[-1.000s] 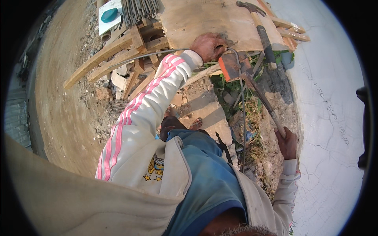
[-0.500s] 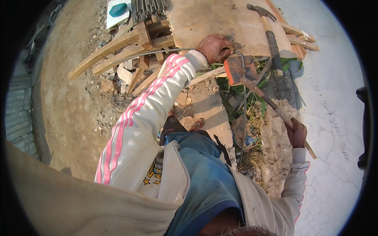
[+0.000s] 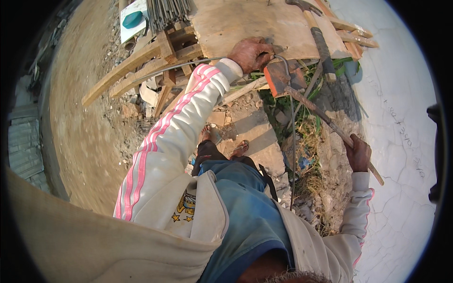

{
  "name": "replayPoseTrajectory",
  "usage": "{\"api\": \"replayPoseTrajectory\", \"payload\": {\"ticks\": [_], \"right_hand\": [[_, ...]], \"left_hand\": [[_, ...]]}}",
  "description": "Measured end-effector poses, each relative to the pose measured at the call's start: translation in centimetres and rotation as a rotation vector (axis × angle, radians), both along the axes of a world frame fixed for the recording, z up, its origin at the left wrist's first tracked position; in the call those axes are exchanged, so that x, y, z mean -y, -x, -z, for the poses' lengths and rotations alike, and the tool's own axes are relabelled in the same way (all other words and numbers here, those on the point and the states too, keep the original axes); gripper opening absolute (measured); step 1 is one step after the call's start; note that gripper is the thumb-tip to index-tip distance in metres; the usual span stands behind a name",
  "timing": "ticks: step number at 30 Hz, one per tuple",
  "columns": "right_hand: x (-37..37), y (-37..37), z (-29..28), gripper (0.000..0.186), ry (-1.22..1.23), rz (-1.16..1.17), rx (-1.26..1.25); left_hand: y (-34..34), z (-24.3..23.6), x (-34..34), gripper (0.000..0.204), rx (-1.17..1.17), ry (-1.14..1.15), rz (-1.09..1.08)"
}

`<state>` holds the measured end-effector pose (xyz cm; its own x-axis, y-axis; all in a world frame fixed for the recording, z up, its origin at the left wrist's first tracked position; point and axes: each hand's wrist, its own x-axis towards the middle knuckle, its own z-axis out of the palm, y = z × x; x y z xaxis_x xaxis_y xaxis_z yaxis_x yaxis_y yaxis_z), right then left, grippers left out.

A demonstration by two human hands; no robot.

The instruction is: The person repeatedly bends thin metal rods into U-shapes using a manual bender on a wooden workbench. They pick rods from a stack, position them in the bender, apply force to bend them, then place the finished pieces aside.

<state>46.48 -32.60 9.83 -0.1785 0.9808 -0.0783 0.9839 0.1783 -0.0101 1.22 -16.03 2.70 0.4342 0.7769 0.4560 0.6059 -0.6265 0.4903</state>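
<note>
My left hand is closed on a thin metal rod at the edge of a plywood board. Leftward the rod runs out past my wrist; just right of my fingers it bends sharply, and its other leg hangs toward me. An orange-and-brown metal plate sits at the bend, beside the board's near edge. My right hand grips the lower part of a long rusty bar. The bar's far end meets the rod by the plate; the exact contact is too small to make out.
A claw hammer with a dark-wrapped handle lies across the board's right side. Cut rods are bundled at the back left, by a teal object. Timber beams stick out left. A cracked pale wall stands close on the right.
My right hand has swung the rusty bar slightly to the right, and the hanging leg of the rod has shifted right too. My left hand keeps its hold. The whole view has shifted slightly.
</note>
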Motion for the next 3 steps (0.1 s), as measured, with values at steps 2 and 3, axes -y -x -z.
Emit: {"api": "replayPoseTrajectory", "payload": {"ticks": [2,3], "right_hand": [[0.0,0.4,-0.8,0.025,0.076,0.034,-0.055],[0.1,0.7,-1.3,0.027,0.11,0.061,-0.057]], "left_hand": [[0.1,0.0,0.1,0.02,-0.005,-0.018,-0.009],[0.3,-0.1,0.2,0.02,-0.008,-0.017,-0.006]]}}
